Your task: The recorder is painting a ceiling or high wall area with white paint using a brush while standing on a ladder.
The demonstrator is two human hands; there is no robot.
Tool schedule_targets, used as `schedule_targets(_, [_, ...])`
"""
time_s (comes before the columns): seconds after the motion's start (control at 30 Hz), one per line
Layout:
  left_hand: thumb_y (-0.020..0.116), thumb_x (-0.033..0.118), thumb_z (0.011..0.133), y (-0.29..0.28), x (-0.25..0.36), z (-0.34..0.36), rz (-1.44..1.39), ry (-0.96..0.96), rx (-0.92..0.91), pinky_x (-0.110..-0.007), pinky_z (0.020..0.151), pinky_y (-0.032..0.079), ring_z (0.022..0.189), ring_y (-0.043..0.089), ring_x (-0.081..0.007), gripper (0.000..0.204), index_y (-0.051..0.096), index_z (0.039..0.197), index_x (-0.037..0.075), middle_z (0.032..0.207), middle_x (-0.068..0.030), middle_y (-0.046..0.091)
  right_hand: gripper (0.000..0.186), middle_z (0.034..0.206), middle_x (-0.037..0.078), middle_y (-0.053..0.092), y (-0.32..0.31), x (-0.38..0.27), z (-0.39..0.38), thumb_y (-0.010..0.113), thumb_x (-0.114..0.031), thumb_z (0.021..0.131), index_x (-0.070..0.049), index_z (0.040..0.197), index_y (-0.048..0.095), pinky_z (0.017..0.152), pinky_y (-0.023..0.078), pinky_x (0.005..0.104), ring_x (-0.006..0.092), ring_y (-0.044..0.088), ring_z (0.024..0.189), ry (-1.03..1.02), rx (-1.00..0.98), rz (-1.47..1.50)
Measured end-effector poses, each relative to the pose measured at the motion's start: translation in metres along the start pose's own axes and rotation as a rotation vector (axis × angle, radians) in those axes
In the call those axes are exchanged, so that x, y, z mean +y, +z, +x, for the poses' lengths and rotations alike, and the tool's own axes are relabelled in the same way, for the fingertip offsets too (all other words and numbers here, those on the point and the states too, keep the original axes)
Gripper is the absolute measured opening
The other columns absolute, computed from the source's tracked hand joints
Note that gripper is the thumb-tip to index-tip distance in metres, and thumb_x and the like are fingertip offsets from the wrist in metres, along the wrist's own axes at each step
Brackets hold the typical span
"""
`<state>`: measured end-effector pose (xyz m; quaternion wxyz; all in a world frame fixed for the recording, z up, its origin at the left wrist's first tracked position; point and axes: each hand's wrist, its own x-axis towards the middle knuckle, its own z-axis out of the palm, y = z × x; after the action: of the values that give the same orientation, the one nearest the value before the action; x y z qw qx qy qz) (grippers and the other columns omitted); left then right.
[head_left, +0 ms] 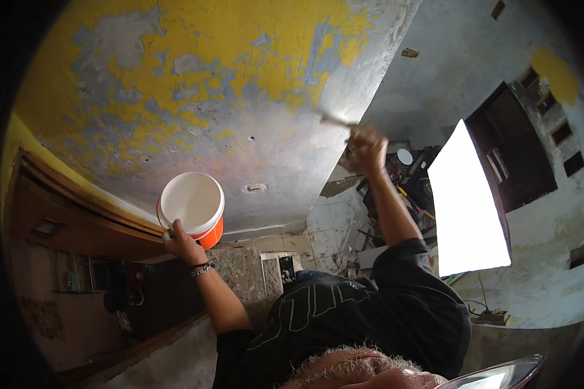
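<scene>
My left hand [181, 241] grips an orange-and-white plastic bucket [209, 228] at its near left side; the bucket tilts toward me, showing its white inside. My right hand [368, 148] is closed round a handled flat tool [336, 120], probably a scraper or brush, whose motion-blurred end is at the wall [194, 39]. That wall has patchy yellow paint flaking over grey-blue and whitish layers, with small holes lower down.
A worn board platform [239, 275] lies below me. A wooden door frame [78, 220] stands at left. Clutter and tools [416, 168] cover part of the tiled floor [331, 227] at right, near a bright white panel [467, 207] and a dark opening [512, 149].
</scene>
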<state>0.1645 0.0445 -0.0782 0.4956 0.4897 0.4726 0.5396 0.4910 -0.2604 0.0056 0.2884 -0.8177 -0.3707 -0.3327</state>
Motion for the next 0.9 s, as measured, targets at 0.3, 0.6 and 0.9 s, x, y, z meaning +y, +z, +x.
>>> schedule_targets(0.3, [0.062,0.016,0.077,-0.001,-0.003,-0.001,-0.084,0.067,0.027,-0.034,0.062,0.046,0.067,0.051,-0.0161,0.028,0.043,0.073,-0.003,0.074,-0.0096,0.052,0.017,0.084,0.008,0.064,-0.149,-0.048,0.171,0.06,-0.009,0.085,0.0,0.1,0.064,0.061,0.052,0.0239,0.013,0.062,0.067,-0.251,0.499,0.509])
schedule_targets(0.6, [0.062,0.016,0.077,0.009,0.007,-0.008,-0.06,0.052,0.026,-0.032,0.058,0.045,0.063,0.047,-0.0152,0.029,0.04,0.069,-0.002,0.069,-0.0074,0.048,0.026,0.075,0.014,0.059,-0.066,0.008,0.058,0.06,-0.012,0.076,-0.005,0.101,0.065,0.053,0.047,0.0308,0.0231,0.059,0.059,0.011,0.376,0.093])
schedule_targets(0.9, [0.061,0.016,0.077,0.003,0.006,-0.005,-0.03,0.019,0.008,-0.034,0.063,0.045,0.067,0.049,-0.0162,0.027,0.042,0.074,-0.003,0.075,-0.0095,0.05,0.015,0.071,0.014,0.064,-0.072,0.001,0.017,0.058,-0.013,0.083,-0.002,0.091,0.065,0.055,0.05,0.0313,0.0234,0.063,0.058,0.119,0.023,0.188])
